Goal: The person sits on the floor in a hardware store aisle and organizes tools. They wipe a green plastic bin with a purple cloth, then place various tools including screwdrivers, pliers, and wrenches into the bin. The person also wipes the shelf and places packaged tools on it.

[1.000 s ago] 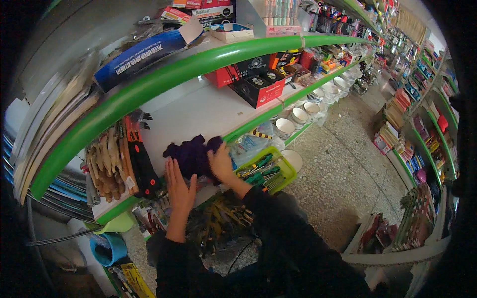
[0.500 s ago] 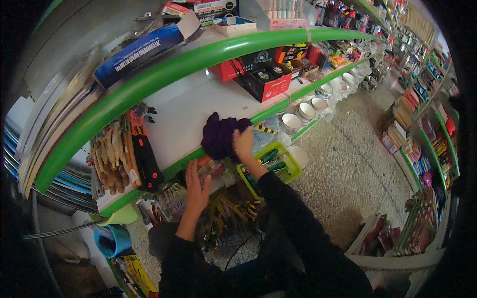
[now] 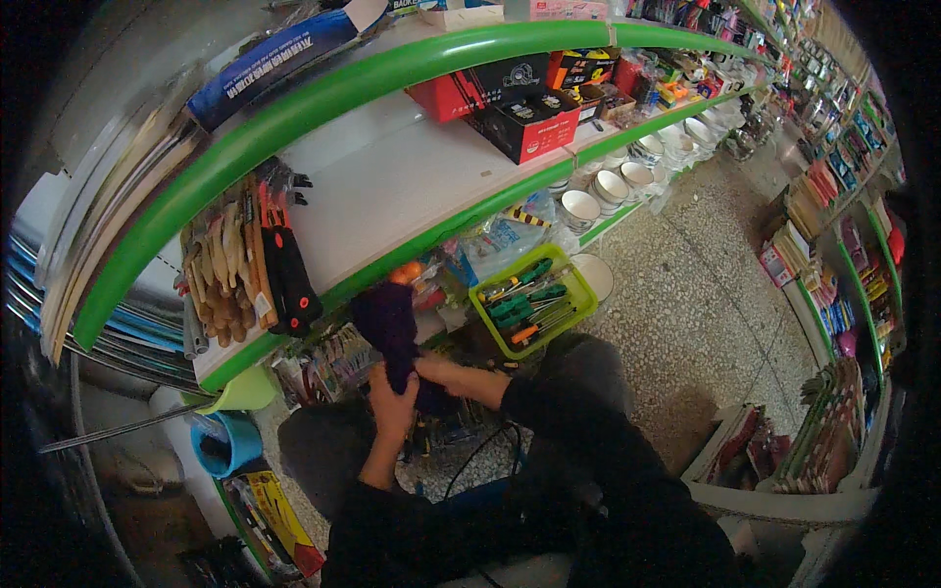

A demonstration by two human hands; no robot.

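A dark purple cloth (image 3: 385,321) hangs bunched in front of the shelf edge, held between both hands close to my knees. My left hand (image 3: 393,400) is closed around its lower part. Right beside it, my right hand (image 3: 449,376) grips the cloth too, its fingertips partly hidden in the folds. To the right of the hands stands a lime-green basket (image 3: 588,306) with several screwdrivers (image 3: 529,306) in it. Packaged small goods (image 3: 343,363) lie behind and left of the hands, below the shelf.
A white shelf (image 3: 382,186) with a green edge runs across ahead of me. It bears wooden-handled brushes (image 3: 227,279) at left and a red-black box (image 3: 529,127). White bowls (image 3: 580,206) stand lower right. A blue bucket (image 3: 225,446) sits at lower left.
The purple cloth has come off the shelf, down toward my knees. My left hand, earlier open and empty, now holds it along with the right. The basket of screwdrivers is less covered.
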